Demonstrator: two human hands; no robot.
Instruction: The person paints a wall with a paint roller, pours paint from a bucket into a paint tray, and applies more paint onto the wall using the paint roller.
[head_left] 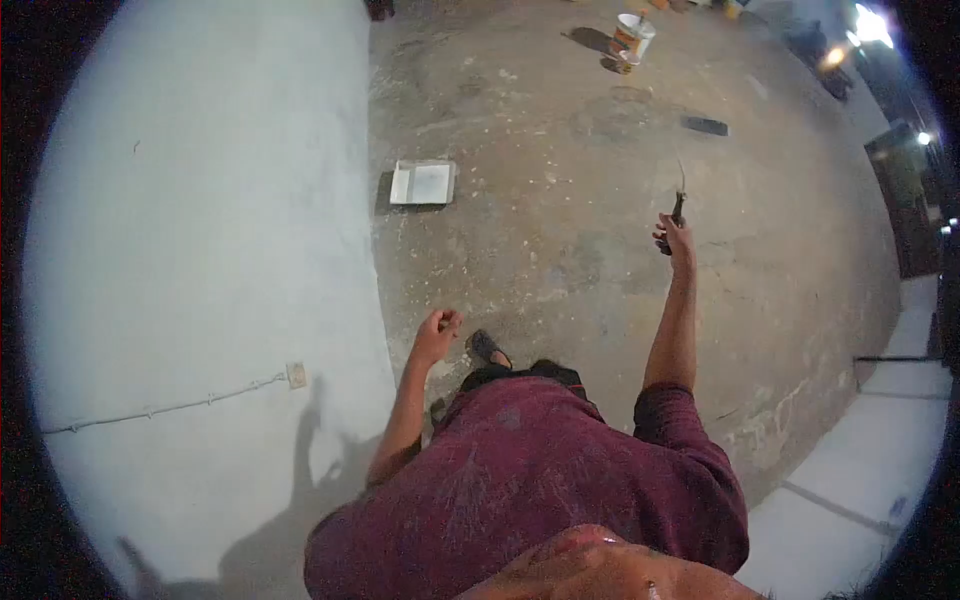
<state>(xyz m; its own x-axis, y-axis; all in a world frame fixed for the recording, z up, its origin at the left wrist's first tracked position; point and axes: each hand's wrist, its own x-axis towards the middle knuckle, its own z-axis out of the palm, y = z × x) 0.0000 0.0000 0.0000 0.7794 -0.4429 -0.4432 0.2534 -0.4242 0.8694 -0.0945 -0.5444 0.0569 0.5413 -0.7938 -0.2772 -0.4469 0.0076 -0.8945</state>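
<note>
My right hand (676, 234) is wrapped round the dark handle of a thin-bladed tool (679, 207), whose narrow, slightly curved blade points away from me. Lower on the left, my left hand (439, 331) hangs near the wall with its fingers curled; whether anything is in them is too small to tell. A white rectangular tray (428, 184) lies on the floor beside the wall, beyond my left hand and apart from it. Past the tool's tip lies a dark flat bar (705, 126).
A pale wall (210, 220) with a socket (296, 375) and cable runs along the left. On the stained floor (560, 250), a white and orange bucket (633, 38) stands far ahead. Dark items and lights are at the right edge. My shoe (485, 346) is below.
</note>
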